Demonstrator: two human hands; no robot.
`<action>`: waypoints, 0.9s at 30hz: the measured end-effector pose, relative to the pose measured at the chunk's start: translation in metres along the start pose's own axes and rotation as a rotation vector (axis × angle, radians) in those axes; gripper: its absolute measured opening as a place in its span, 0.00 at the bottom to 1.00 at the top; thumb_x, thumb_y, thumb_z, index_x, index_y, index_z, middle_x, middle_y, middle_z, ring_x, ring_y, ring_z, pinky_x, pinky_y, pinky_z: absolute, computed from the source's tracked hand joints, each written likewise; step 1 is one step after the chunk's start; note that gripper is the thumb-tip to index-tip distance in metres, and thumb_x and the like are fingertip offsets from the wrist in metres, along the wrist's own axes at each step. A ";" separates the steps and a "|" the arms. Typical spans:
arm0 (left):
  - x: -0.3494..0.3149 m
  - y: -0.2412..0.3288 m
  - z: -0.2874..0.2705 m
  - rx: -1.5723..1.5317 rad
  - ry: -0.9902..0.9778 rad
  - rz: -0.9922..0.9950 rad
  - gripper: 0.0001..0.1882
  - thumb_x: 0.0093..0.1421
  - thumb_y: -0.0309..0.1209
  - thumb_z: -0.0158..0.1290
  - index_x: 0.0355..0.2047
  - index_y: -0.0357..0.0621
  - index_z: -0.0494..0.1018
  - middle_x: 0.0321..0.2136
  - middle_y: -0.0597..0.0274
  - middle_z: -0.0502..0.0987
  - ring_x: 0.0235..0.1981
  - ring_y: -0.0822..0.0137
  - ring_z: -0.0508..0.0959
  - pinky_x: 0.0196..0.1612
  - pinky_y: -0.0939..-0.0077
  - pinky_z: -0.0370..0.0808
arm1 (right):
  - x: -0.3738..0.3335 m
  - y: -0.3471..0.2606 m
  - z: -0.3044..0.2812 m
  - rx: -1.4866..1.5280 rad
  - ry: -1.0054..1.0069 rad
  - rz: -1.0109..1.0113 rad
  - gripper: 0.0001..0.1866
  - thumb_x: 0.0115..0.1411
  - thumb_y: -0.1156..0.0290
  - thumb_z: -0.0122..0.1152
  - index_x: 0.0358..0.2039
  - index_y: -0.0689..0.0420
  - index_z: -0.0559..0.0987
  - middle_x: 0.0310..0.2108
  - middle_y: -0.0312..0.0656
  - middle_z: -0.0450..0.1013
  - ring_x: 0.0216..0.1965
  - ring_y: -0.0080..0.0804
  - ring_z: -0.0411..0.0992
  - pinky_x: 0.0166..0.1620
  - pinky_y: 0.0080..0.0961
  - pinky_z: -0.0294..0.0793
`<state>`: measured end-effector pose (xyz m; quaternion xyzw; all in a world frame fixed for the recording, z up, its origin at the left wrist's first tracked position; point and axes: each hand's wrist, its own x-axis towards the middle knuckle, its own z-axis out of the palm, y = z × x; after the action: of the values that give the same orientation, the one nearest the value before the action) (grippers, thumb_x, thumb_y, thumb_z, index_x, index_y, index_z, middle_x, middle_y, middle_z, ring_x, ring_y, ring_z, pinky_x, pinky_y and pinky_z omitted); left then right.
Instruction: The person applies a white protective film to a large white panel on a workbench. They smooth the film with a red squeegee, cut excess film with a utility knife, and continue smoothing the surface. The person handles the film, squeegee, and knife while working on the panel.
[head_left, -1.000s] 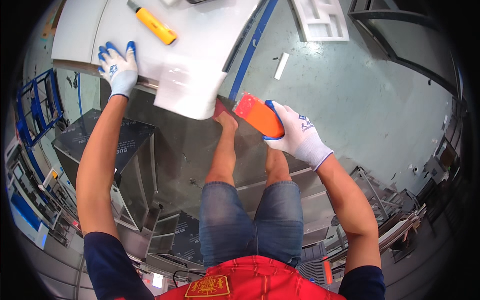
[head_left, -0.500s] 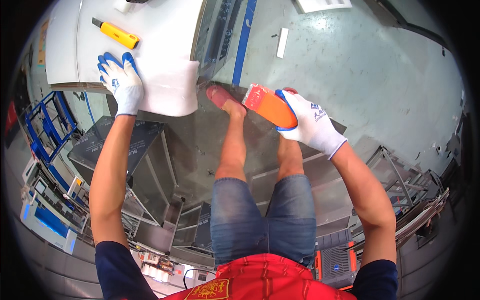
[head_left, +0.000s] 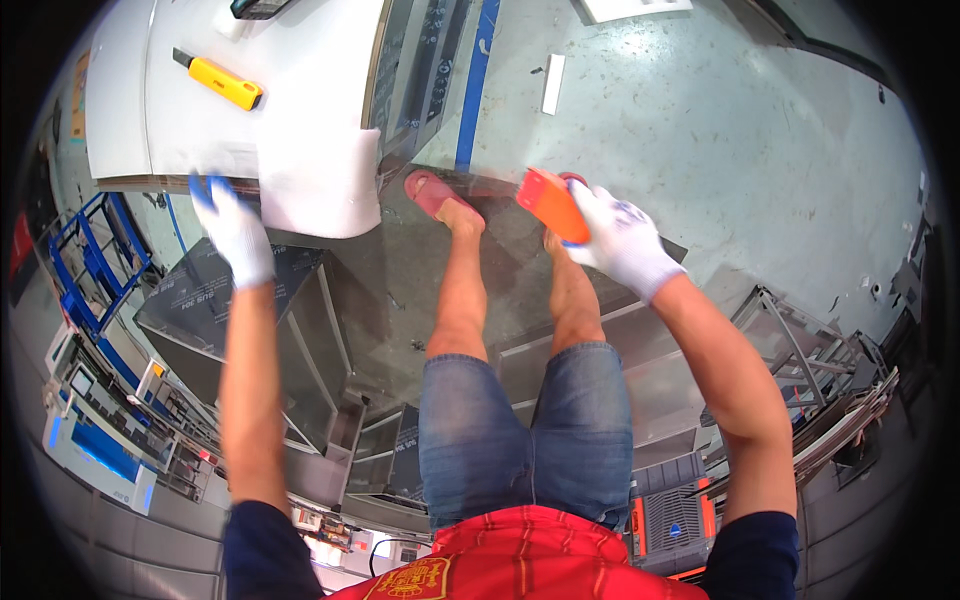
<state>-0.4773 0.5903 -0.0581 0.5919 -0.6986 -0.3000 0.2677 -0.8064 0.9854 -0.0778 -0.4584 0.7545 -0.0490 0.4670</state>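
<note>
Fingers of the right hand [head_left: 624,238] are gripping, sensibly by its rear end, a flat orange tool [head_left: 556,207] above the floor [head_left: 720,150], probably light and stiff, while the left hand [head_left: 237,238] is hovering unclenched.

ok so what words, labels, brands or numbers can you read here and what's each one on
I'll place each text without copying its wording:
Dark panel at left: pale print, partly readable.
Dark panel by the knees: pale sideways print, mostly too small.
Right glove: blue print, blurred.
Yellow cutter: dark mark, too small.
Red shirt: gold crest, lettering unreadable.
Grey-and-orange case: blue badge, too small.
</note>
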 end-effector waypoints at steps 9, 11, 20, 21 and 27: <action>-0.190 -0.010 0.055 -1.778 -0.209 -1.585 0.32 0.83 0.45 0.45 0.77 0.36 0.64 0.75 0.42 0.69 0.76 0.46 0.70 0.79 0.43 0.65 | 0.159 -0.088 0.056 0.037 0.019 -0.124 0.31 0.59 0.58 0.74 0.57 0.62 0.75 0.48 0.60 0.82 0.51 0.59 0.84 0.55 0.51 0.83; -0.165 -0.021 0.089 -1.944 -0.210 -1.441 0.35 0.83 0.47 0.42 0.79 0.35 0.59 0.78 0.42 0.65 0.78 0.46 0.65 0.81 0.40 0.60 | 0.166 -0.103 0.052 0.015 -0.001 -0.118 0.30 0.58 0.59 0.74 0.56 0.63 0.76 0.48 0.60 0.82 0.51 0.59 0.84 0.55 0.50 0.83; -0.152 -0.075 0.144 -0.249 -0.481 -0.106 0.27 0.76 0.42 0.55 0.71 0.45 0.74 0.66 0.47 0.78 0.66 0.47 0.78 0.71 0.49 0.72 | 0.194 -0.156 0.066 -0.079 -0.066 0.023 0.36 0.56 0.59 0.79 0.60 0.66 0.77 0.51 0.64 0.84 0.54 0.60 0.85 0.57 0.51 0.85; -0.151 -0.078 0.151 -0.205 -0.444 -0.062 0.27 0.76 0.44 0.55 0.70 0.45 0.74 0.66 0.48 0.78 0.65 0.48 0.78 0.70 0.50 0.73 | 0.198 -0.159 0.067 -0.031 -0.112 0.081 0.38 0.57 0.58 0.78 0.62 0.67 0.76 0.53 0.65 0.84 0.56 0.60 0.84 0.59 0.51 0.85; -0.149 -0.096 0.187 -0.402 -0.390 -0.219 0.29 0.76 0.50 0.57 0.68 0.45 0.75 0.62 0.50 0.81 0.62 0.50 0.80 0.67 0.52 0.76 | 0.132 -0.109 0.067 0.013 -0.074 0.141 0.41 0.58 0.54 0.76 0.68 0.59 0.73 0.56 0.59 0.82 0.59 0.61 0.80 0.62 0.51 0.80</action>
<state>-0.5266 0.7450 -0.2583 0.5301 -0.5953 -0.5675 0.2064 -0.7045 0.8493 -0.1474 -0.4028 0.7667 -0.0039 0.4999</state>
